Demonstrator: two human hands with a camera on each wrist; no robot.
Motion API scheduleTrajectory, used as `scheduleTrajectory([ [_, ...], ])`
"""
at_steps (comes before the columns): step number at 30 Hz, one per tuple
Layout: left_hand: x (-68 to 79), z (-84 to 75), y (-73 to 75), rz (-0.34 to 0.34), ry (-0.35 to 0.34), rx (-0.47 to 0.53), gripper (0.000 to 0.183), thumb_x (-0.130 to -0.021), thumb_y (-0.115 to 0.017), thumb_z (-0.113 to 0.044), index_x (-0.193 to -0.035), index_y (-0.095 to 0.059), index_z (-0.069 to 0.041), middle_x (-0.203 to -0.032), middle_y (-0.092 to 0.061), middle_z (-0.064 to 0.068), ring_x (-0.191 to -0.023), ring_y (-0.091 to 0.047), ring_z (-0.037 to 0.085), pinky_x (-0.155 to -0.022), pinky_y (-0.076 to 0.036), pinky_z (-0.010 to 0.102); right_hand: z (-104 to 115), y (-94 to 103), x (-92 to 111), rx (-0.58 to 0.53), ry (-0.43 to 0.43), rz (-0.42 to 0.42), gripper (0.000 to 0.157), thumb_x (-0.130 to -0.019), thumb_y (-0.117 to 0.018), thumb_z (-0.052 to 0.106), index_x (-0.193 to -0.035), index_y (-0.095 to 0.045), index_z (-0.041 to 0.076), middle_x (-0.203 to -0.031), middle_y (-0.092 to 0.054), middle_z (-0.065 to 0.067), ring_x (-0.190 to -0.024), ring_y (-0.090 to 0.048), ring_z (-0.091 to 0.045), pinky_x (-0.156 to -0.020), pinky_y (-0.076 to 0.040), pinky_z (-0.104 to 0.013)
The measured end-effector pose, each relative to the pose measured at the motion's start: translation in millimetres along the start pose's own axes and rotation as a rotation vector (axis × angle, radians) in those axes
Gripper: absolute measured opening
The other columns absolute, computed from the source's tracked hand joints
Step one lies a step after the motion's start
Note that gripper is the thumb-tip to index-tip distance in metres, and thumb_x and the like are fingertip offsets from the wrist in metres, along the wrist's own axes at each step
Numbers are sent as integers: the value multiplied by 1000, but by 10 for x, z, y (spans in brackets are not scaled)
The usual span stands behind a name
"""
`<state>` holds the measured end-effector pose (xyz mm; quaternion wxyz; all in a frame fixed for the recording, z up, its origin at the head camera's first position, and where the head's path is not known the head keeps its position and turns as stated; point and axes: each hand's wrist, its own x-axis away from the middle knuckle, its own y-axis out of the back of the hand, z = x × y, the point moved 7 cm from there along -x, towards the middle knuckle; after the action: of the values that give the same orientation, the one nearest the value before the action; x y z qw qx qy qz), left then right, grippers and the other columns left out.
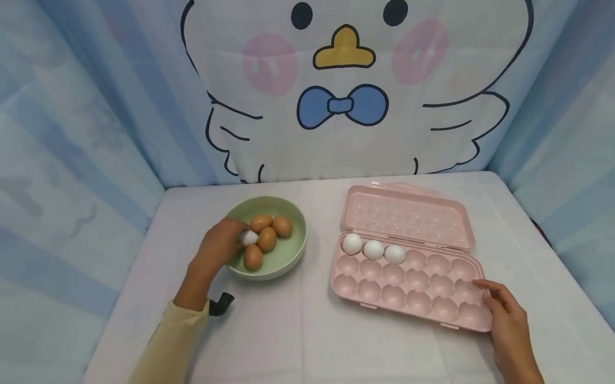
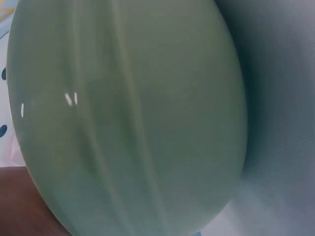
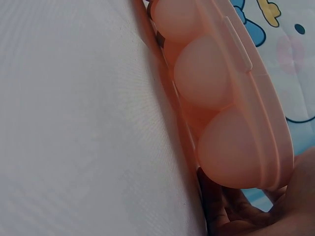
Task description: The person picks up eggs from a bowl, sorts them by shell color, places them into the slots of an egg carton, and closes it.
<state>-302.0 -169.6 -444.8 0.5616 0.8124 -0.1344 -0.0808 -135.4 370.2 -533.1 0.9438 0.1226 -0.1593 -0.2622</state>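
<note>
My left hand (image 1: pixel 221 243) reaches over the left rim of a light green bowl (image 1: pixel 293 256) and holds a white egg (image 1: pixel 249 238) by its fingers. Several brown eggs (image 1: pixel 267 238) lie in the bowl beside it. The left wrist view is filled by the bowl's outer wall (image 2: pixel 172 123), which hides the fingers. At the right, my right hand (image 1: pixel 510 320) grips the near right end of a pink egg tray (image 1: pixel 417 279). In the right wrist view its fingers (image 3: pixel 214 196) reach beneath the tray's end. Three white eggs (image 1: pixel 373 249) sit in the tray's back row, at the left.
The tray's pink lid (image 1: pixel 407 215) lies folded back behind it, hinge side toward me. A white cloth (image 1: pixel 312 339) covers the table. Behind stands a curtain (image 1: pixel 347 151) printed with a cartoon bird, and blue-white curtains (image 1: pixel 72 166) hang at both sides.
</note>
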Motion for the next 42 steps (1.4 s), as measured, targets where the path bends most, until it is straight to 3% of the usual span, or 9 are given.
scheduleTrajectory([
  [7, 91, 16, 92, -58, -27, 89, 36, -85, -82, 5, -119, -73, 4, -116, -71, 18, -112, -62, 38, -97, -50, 56, -11, 8, 4, -2, -8, -4, 40, -113, -33, 19, -144, -57, 14, -168, -28, -3, -155, -15, -14, -122, -19, -38],
  [14, 99, -8, 216, -76, -21, 107, 41, -87, -82, 0, -126, -70, 4, -121, -70, 19, -113, -63, 38, -96, -51, 56, 15, 33, 18, -5, 1, 6, 40, -113, -32, 19, -144, -57, 14, -167, -28, -4, -155, -16, -14, -121, -21, -35],
  [20, 103, -90, 264, -108, -79, 184, 40, -86, -83, 1, -124, -71, 4, -120, -71, 19, -115, -64, 38, -98, -50, 54, 0, 39, 12, 1, -6, 6, 41, -113, -32, 19, -145, -56, 15, -167, -28, -4, -155, -16, -15, -121, -22, -36],
  [28, 84, -280, 273, -146, -213, 379, 41, -86, -82, 5, -125, -71, 0, -119, -72, 12, -107, -67, 31, -92, -54, 50, -2, 26, -9, 4, -3, 7, 41, -113, -32, 19, -144, -57, 15, -168, -27, -4, -155, -17, -17, -121, -22, -37],
  [35, 7, -479, 247, -164, -276, 368, 45, -85, -81, 6, -129, -68, 6, -123, -68, 18, -106, -67, 35, -90, -56, 52, 6, -5, -3, 1, 17, 20, 41, -112, -31, 18, -143, -58, 14, -168, -26, -6, -155, -16, -19, -122, -21, -40],
  [42, -71, -724, 188, -168, -324, 400, 42, -85, -85, -3, -125, -72, 1, -116, -68, 13, -106, -66, 29, -91, -56, 47, 13, -10, 6, -3, 37, 24, 41, -112, -31, 19, -144, -56, 11, -168, -27, -6, -155, -16, -18, -121, -21, -37],
])
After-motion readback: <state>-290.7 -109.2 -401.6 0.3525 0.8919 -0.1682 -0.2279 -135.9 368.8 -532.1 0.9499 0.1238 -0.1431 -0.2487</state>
